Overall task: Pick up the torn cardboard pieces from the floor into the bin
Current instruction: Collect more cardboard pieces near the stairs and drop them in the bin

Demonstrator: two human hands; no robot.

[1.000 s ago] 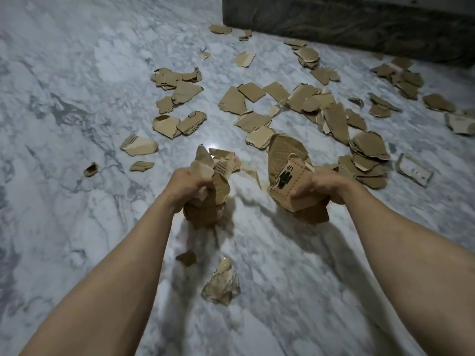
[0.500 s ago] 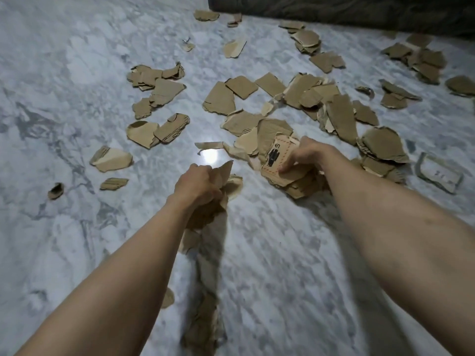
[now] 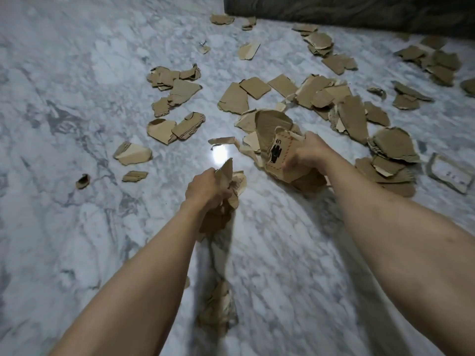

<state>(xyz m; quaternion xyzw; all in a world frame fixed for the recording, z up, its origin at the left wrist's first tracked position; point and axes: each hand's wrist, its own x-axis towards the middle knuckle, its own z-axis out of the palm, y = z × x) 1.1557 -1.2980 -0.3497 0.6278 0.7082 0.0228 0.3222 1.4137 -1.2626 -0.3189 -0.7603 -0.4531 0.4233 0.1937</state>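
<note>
Several torn brown cardboard pieces [image 3: 234, 98] lie scattered over the white marble floor [image 3: 77, 98]. My left hand [image 3: 205, 188] grips a crumpled bunch of cardboard scraps [image 3: 231, 181] just above the floor. My right hand [image 3: 311, 155] holds a stack of larger pieces, the top one a printed piece with a black symbol [image 3: 276, 155]. A blurred clump of cardboard [image 3: 217, 309] shows near the floor below my left forearm. No bin is in view.
A dark stone base or step [image 3: 359, 11] runs along the far edge. More scraps lie at the far right [image 3: 437, 60] and a white-edged label piece [image 3: 449, 173] at the right. A bright light reflection [image 3: 219, 154] shines on the floor.
My right hand has lifted its stack off the floor pile, the printed piece now tilted up. My left hand keeps its bunch; loose scraps have dropped lower below my left forearm.
</note>
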